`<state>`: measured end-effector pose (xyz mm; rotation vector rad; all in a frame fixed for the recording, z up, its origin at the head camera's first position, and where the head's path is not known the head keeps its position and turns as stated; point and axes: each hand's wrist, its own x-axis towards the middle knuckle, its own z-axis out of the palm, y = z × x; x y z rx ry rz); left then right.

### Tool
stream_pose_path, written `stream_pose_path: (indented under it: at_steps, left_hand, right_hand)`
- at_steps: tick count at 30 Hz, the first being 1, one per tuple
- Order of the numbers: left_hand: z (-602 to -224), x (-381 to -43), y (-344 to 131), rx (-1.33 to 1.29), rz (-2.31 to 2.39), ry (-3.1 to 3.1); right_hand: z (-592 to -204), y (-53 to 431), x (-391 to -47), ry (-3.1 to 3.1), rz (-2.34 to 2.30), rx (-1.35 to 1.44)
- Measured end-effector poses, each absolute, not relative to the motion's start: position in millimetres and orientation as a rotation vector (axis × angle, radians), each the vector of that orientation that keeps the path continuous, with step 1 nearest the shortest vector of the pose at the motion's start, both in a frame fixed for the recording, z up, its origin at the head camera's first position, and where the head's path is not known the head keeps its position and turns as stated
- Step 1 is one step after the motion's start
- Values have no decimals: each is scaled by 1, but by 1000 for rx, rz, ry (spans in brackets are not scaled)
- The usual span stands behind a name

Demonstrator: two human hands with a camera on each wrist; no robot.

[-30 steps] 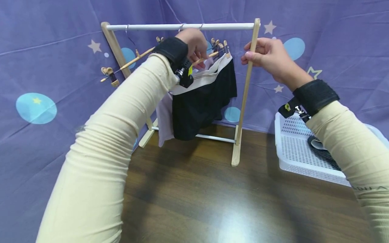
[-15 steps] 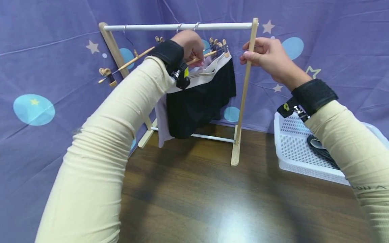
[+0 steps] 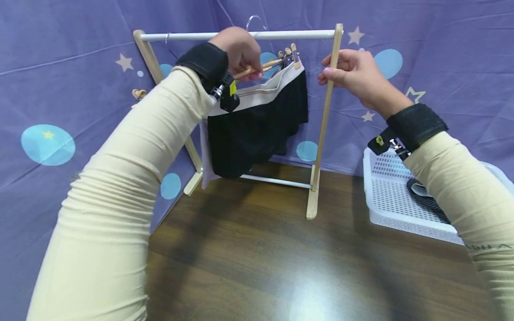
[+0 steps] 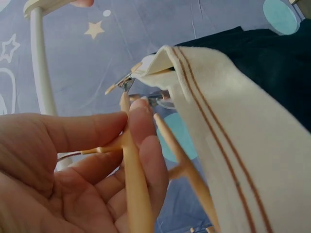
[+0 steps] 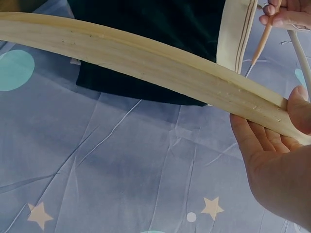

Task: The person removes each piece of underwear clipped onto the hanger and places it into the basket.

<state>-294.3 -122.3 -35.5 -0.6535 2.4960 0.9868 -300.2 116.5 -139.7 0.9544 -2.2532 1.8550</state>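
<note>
My left hand (image 3: 240, 52) pinches the bar of a wooden clip hanger (image 4: 135, 179) between thumb and fingers, just below the white rail (image 3: 305, 34). A metal hook (image 3: 254, 18) stands up above the rail. Black shorts (image 3: 257, 133) with a cream waistband (image 4: 223, 126) hang beside this hand, clipped near a wooden peg (image 3: 295, 55). A second hanger (image 4: 187, 174) shows between the hand and the waistband. Behind the shorts hangs a pale lilac garment (image 3: 206, 156), mostly hidden. My right hand (image 3: 357, 76) grips the rack's right wooden post (image 5: 160, 60), thumb in front.
At the rack's left end another hanger's hook (image 3: 167, 38) sits on the rail, with a wooden peg (image 3: 138, 93) beyond my sleeve. A white basket (image 3: 401, 223) holding dark cloth (image 3: 427, 203) stands at the right on the brown table (image 3: 257, 249). A purple curtain (image 3: 80, 80) hangs behind.
My left hand has moved left and slightly up with the hanger; the shorts shifted left with it. A hook now rises above the rail. My right hand keeps its hold on the post.
</note>
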Motion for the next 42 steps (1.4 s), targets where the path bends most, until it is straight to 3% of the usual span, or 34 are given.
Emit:
stream_pose_path:
  at_steps: [27, 42]
  left_hand:
    - [-5, -262, -139, -360, 735, 2385]
    - [-36, -215, -135, 36, 460, 2461]
  right_hand:
    - [-135, 121, -300, -2369, 1681, 910]
    - [-136, 130, -297, -2416, 1662, 847]
